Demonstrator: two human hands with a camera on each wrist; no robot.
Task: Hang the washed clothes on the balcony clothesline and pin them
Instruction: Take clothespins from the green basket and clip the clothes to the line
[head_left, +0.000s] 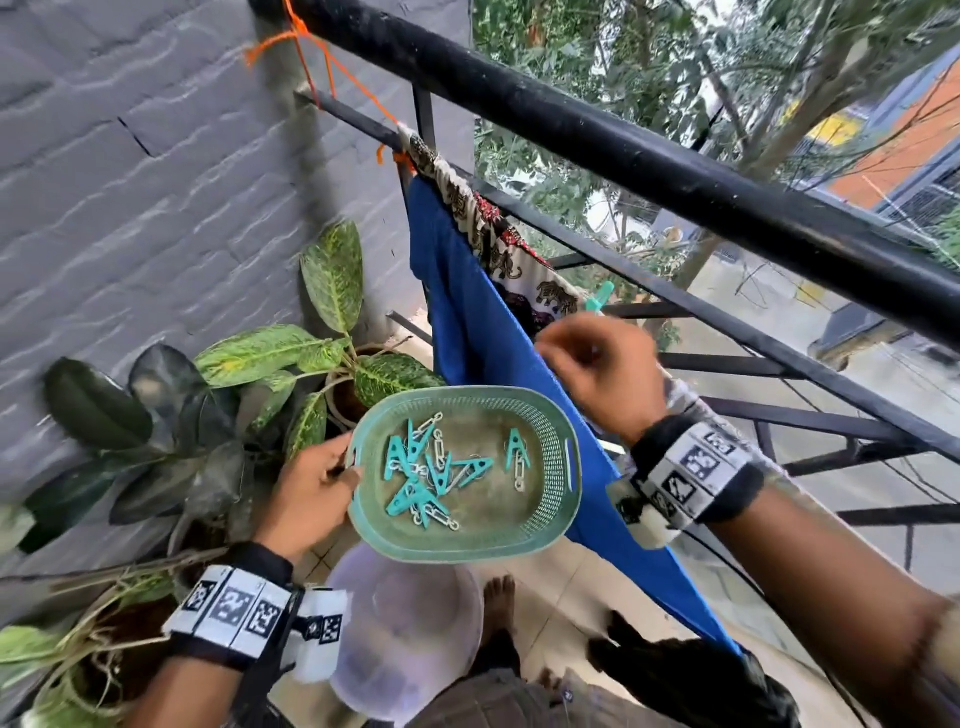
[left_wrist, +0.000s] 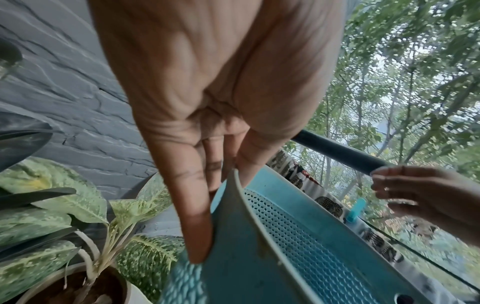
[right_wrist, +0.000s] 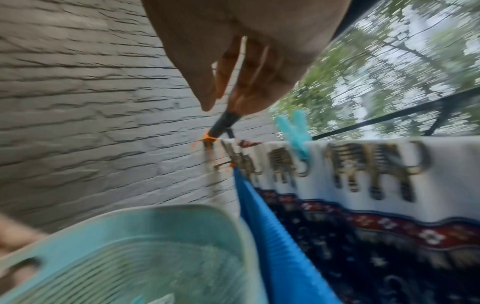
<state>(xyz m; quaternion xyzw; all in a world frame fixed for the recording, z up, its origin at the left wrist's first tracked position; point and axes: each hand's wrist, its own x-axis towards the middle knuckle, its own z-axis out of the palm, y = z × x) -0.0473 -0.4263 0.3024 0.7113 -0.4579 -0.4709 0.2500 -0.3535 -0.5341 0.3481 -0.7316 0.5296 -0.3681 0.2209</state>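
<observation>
My left hand (head_left: 345, 470) grips the left rim of a green perforated basket (head_left: 553, 441), thumb on the outside wall (left_wrist: 197, 236). Several teal pegs (head_left: 431, 467) lie in it. My right hand (head_left: 592, 364) hovers just past the basket's far rim, fingers loosely curled and holding nothing (right_wrist: 233, 82). It is beside the top edge of a blue cloth (head_left: 467, 312) that hangs from the line. An elephant-print cloth (head_left: 498, 244) hangs on the same line, with one teal peg (head_left: 600, 299) clipped on it just beyond my right hand.
A thick black railing (head_left: 623, 145) runs diagonally above the line. A grey brick wall (head_left: 130, 208) and potted plants (head_left: 322, 312) stand at the left. Below the basket are a translucent tub (head_left: 410, 623), a dark garment (head_left: 675, 675) and a bare foot (head_left: 498, 597).
</observation>
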